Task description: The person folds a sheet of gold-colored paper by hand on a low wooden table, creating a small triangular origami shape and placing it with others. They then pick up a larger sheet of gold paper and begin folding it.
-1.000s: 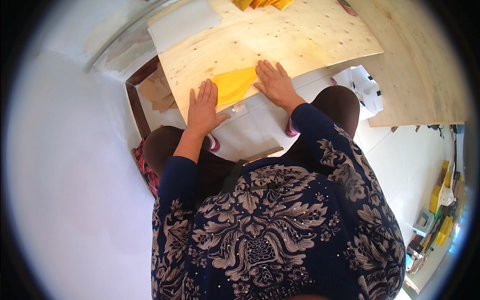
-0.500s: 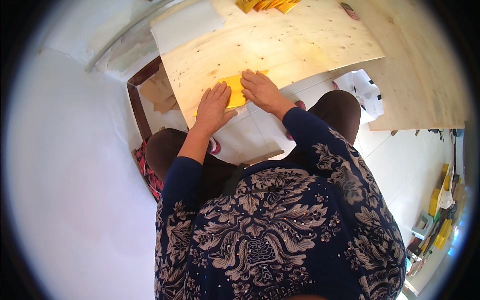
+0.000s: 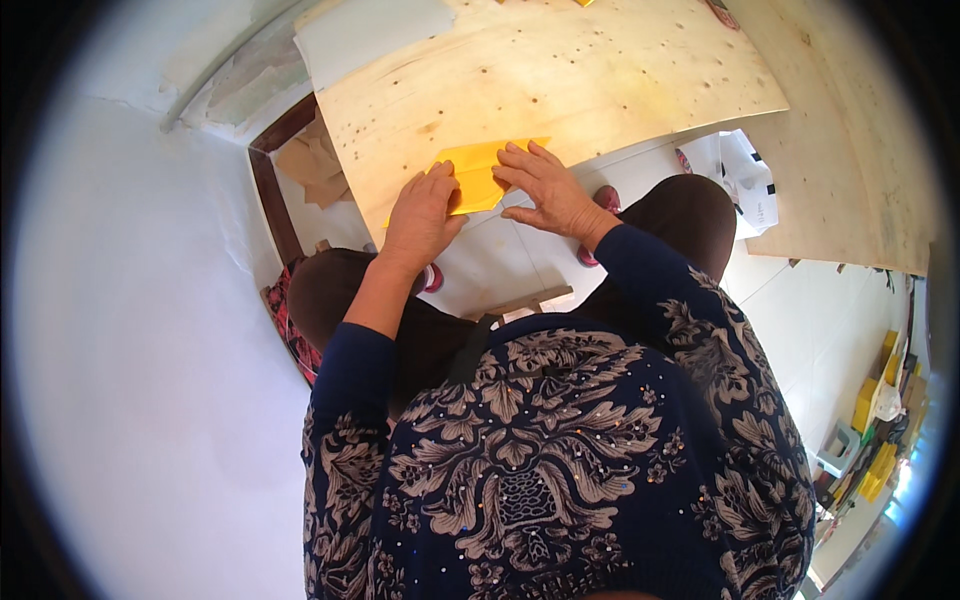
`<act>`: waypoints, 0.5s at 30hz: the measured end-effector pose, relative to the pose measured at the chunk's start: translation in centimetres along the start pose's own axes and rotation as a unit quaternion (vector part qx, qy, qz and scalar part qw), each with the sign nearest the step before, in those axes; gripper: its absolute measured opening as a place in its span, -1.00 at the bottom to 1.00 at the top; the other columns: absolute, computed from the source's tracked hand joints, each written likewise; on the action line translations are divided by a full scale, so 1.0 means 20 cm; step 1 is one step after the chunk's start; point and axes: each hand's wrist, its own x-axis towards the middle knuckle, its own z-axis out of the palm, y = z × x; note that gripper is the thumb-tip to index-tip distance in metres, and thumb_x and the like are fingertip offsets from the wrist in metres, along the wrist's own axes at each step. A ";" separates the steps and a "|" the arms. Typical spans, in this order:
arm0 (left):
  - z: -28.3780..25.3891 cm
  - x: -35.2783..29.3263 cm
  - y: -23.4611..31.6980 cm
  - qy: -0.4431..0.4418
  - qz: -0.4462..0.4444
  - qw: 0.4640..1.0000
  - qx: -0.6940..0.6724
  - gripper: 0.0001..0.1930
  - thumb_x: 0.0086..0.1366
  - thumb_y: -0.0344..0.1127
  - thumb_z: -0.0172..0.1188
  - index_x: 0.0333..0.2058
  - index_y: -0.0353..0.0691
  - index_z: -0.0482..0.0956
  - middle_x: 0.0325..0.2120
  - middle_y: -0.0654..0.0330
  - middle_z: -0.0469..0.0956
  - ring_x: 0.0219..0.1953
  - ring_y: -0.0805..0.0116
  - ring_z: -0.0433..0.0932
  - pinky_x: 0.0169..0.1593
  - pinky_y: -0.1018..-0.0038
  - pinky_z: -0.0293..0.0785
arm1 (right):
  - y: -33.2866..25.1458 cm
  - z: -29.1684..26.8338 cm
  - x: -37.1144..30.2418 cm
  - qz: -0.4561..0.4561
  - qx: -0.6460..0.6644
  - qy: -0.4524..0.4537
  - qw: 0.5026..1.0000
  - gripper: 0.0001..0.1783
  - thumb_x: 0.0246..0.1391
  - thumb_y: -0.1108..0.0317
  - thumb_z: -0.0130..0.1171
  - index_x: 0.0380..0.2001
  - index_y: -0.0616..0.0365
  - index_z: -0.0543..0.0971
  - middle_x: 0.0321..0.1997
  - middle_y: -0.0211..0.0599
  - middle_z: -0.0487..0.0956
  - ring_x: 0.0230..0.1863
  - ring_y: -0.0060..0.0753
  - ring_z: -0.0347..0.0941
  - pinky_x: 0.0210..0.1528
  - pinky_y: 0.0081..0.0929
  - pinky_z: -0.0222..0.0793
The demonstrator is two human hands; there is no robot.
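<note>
A folded sheet of yellow paper (image 3: pixel 477 183) lies at the near edge of a pale wooden board (image 3: pixel 590 75). Its upper edge shows a fold line, and its right end comes to a point beyond my right fingers. My left hand (image 3: pixel 418 222) rests on the left part of the paper, fingers laid out flat and thumb toward the near edge. On the right side, my right hand (image 3: pixel 560 198) touches the paper with its fingertips, its thumb held apart from the fingers below. Part of the sheet is hidden beneath both hands.
A whitish sheet (image 3: pixel 372 38) lies on the board's far left. A small reddish object (image 3: pixel 722 14) is at the far right edge. Under the board are brown paper pieces (image 3: pixel 308 168); a white bag (image 3: pixel 738 185) stands by my right knee. Another wooden board (image 3: pixel 850 170) is at right.
My right hand has shifted slightly right, its thumb now apart from its fingers. More of the paper shows between the hands. The view has tipped, so the far yellow pile is mostly out of frame.
</note>
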 end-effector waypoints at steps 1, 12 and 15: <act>-0.01 0.00 -0.01 -0.002 -0.006 0.999 -0.032 -0.42 0.03 -0.42 0.36 0.06 -0.23 0.37 0.04 0.09 0.50 0.03 0.08 0.50 0.11 0.33 0.42 | 0.00 0.00 0.00 0.001 0.007 0.006 1.000 -0.37 0.00 0.08 0.35 0.11 0.13 0.47 0.25 -0.08 0.41 0.35 -0.08 0.22 0.45 -0.12 -0.06; -0.16 0.29 -0.13 -0.103 -0.188 0.971 -0.108 -0.76 0.08 -0.17 0.39 -0.42 -0.24 0.68 -0.50 0.16 0.62 -0.47 0.36 0.53 -0.31 0.46 0.44 | 0.03 0.00 0.16 0.201 0.166 0.048 0.964 -0.72 -0.01 0.09 0.34 -0.36 0.06 0.69 -0.32 -0.29 0.61 -0.25 -0.27 0.53 -0.14 -0.34 0.43; -0.16 0.33 -0.13 -0.117 -0.215 0.963 -0.109 -0.72 0.05 -0.11 0.40 -0.42 -0.22 0.69 -0.56 0.18 0.61 -0.50 0.38 0.51 -0.34 0.47 0.42 | 0.02 -0.01 0.21 0.208 0.103 0.031 0.972 -0.68 0.02 0.03 0.29 -0.48 0.07 0.69 -0.46 -0.31 0.60 -0.35 -0.27 0.51 -0.29 -0.35 0.43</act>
